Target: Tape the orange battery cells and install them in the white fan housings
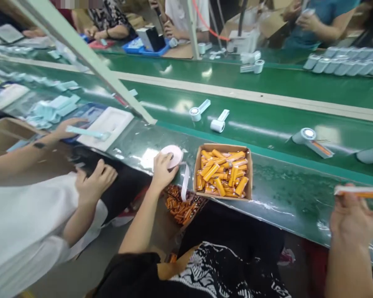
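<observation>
My left hand [162, 170] rests on a pale pink roll of tape [173, 155] at the near edge of the green bench, fingers curled over it; a loose strip of tape [184, 182] hangs down from the roll. My right hand [354, 217] is raised at the far right, fingers closed on an orange battery with a white strip [360, 192]. Between my hands stands an open cardboard box [224, 147] full of orange batteries [220, 171].
A second box of orange batteries [182, 207] sits below the bench edge. White handheld devices [217, 123] lie on the green conveyor belt [267, 120]. A co-worker's hands [93, 182] are at my left. A white tray [107, 126] and more workers are beyond.
</observation>
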Tool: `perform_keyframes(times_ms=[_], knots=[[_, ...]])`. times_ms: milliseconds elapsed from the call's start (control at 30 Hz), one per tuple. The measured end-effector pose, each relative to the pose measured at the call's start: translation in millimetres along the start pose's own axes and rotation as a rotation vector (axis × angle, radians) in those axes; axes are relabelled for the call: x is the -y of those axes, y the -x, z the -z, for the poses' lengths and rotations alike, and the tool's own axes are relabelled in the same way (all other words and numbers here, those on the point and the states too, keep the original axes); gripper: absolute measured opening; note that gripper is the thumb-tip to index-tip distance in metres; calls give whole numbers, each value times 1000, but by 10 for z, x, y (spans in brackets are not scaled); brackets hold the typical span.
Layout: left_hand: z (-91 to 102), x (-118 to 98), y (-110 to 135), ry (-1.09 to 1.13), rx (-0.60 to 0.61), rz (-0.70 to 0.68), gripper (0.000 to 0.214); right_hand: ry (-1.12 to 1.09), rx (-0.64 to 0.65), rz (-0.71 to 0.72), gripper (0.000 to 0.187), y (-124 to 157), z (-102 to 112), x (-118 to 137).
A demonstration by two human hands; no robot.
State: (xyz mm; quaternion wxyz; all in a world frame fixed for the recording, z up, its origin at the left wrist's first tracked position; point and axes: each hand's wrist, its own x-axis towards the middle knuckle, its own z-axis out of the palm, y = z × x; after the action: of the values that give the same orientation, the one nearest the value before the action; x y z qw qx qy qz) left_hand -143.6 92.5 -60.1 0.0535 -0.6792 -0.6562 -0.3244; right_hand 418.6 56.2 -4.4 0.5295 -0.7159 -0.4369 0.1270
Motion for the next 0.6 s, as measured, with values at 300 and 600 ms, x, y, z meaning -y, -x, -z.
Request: perform_keyframes(times_ms=[300, 600], knots=[[-986, -1296, -1847, -7, 508, -324, 49, -256, -228, -274, 96, 175, 248, -444], [-1093, -1488, -2370, -505, 861, -302, 66, -218, -432, -261, 62, 522, 384, -477]])
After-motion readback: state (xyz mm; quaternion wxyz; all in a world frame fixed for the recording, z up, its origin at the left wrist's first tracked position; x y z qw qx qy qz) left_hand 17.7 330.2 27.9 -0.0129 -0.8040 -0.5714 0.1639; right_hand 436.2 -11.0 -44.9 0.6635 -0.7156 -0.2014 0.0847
